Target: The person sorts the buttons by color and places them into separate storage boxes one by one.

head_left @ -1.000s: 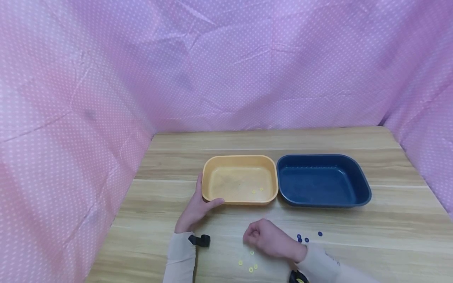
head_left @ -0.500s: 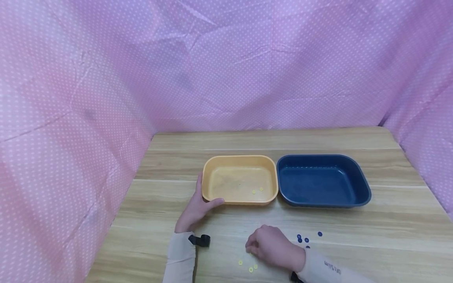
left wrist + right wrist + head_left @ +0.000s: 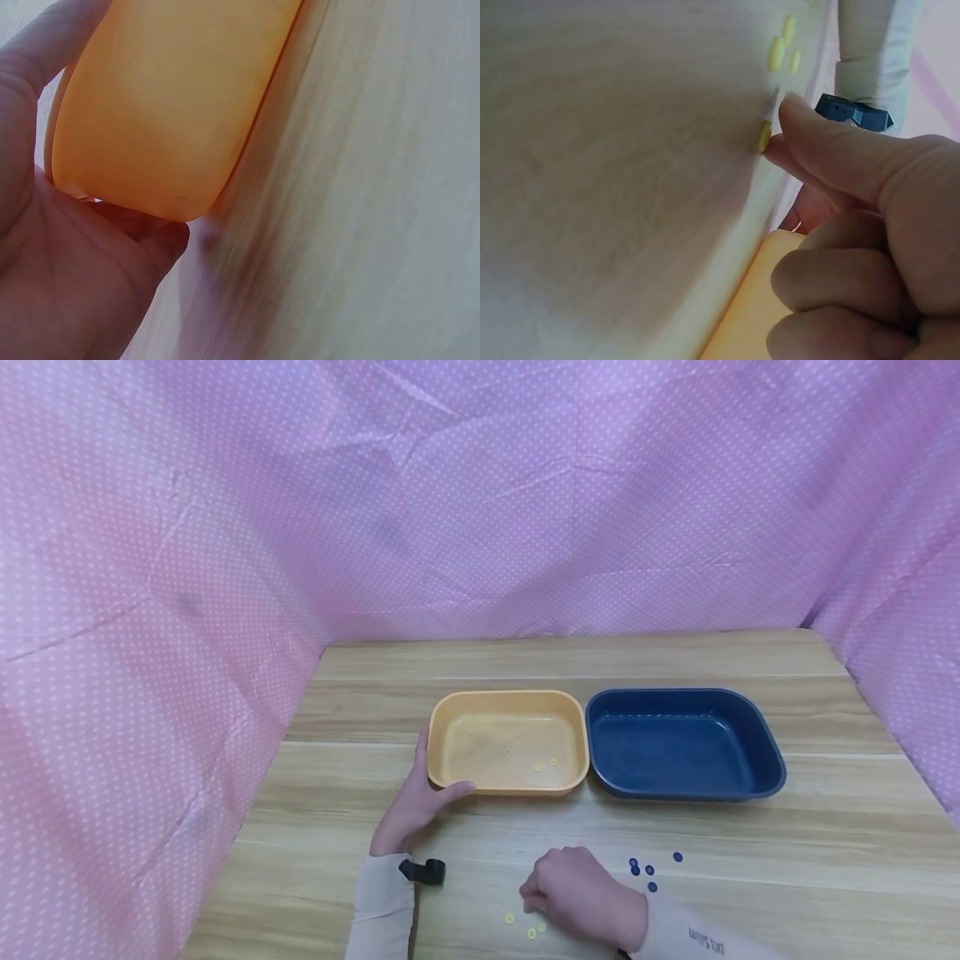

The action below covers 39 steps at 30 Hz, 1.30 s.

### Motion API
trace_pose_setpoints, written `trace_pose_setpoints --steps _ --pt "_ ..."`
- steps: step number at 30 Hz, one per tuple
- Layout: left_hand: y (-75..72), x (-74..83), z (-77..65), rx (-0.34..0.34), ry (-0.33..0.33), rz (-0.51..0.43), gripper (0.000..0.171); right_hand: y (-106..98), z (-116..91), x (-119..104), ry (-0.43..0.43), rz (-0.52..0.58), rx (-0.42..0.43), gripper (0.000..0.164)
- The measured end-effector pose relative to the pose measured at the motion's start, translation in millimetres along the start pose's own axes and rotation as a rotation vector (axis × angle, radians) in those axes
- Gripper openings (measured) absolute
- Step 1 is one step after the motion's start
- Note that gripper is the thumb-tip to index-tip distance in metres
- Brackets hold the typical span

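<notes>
My left hand (image 3: 412, 802) grips the near left corner of the yellow-orange tray (image 3: 480, 791), thumb along its near side and fingers at its left wall. In the left wrist view the palm sits close under the tray's corner. My right hand (image 3: 577, 893) is low over the table, with thumb and index finger pointing down. In the right wrist view a small yellow button-like disc (image 3: 765, 136) is right at the index fingertip, the thumb tip just beside it. I cannot tell whether it is pinched. The other fingers are curled. Several yellow discs (image 3: 532, 933) lie nearby.
A dark blue tray (image 3: 686, 796) stands against the yellow-orange tray's right side. Several small dark blue discs (image 3: 649, 870) lie in front of it, by the right wrist. Two yellow discs (image 3: 553, 762) lie in the yellow-orange tray. Pink dotted cloth (image 3: 525, 510) surrounds the wooden table (image 3: 375, 693).
My right hand has turned palm-down and moved slightly towards me, over a yellow disc that showed earlier. A blue disc by the right wrist has come into sight. The left hand has stayed still.
</notes>
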<state>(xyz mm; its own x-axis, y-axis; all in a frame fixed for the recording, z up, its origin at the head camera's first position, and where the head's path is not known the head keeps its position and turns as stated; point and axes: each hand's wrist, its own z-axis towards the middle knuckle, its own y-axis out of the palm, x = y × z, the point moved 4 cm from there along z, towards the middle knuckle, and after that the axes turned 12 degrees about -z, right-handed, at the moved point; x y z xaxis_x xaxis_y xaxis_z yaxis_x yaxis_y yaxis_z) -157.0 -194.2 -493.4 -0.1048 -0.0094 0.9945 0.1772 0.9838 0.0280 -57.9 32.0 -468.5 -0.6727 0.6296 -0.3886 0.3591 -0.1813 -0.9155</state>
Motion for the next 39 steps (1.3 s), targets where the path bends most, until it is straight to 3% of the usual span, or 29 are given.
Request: trace_pose_setpoints --steps 6,14,19,22,32,39 --pt "-0.1 -0.2 0.2 0.0 0.01 0.012 0.118 2.9 0.9 -4.1 -0.031 -0.107 0.049 0.007" --pt "-0.7 -1.2 0.7 0.001 0.02 0.018 0.119 7.7 -1.8 -12.9 -0.2 -0.35 0.086 0.027" --pt "0.0 -0.6 0.5 -0.009 0.031 0.005 0.118 10.0 -3.3 -17.2 -0.265 -0.46 0.077 0.013" --pt "0.1 -0.5 0.4 -0.011 0.04 0.006 0.118 10.7 -4.3 -18.8 -0.305 -0.446 0.093 0.004" --pt "-0.1 -1.1 -0.5 -0.005 0.026 0.012 0.119 13.1 -6.2 -20.6 -0.361 -0.408 0.115 0.011" --pt "1.3 -0.9 0.8 -0.036 0.051 -0.025 0.117 13.0 -7.5 -22.9 -0.381 -0.37 0.095 0.01"
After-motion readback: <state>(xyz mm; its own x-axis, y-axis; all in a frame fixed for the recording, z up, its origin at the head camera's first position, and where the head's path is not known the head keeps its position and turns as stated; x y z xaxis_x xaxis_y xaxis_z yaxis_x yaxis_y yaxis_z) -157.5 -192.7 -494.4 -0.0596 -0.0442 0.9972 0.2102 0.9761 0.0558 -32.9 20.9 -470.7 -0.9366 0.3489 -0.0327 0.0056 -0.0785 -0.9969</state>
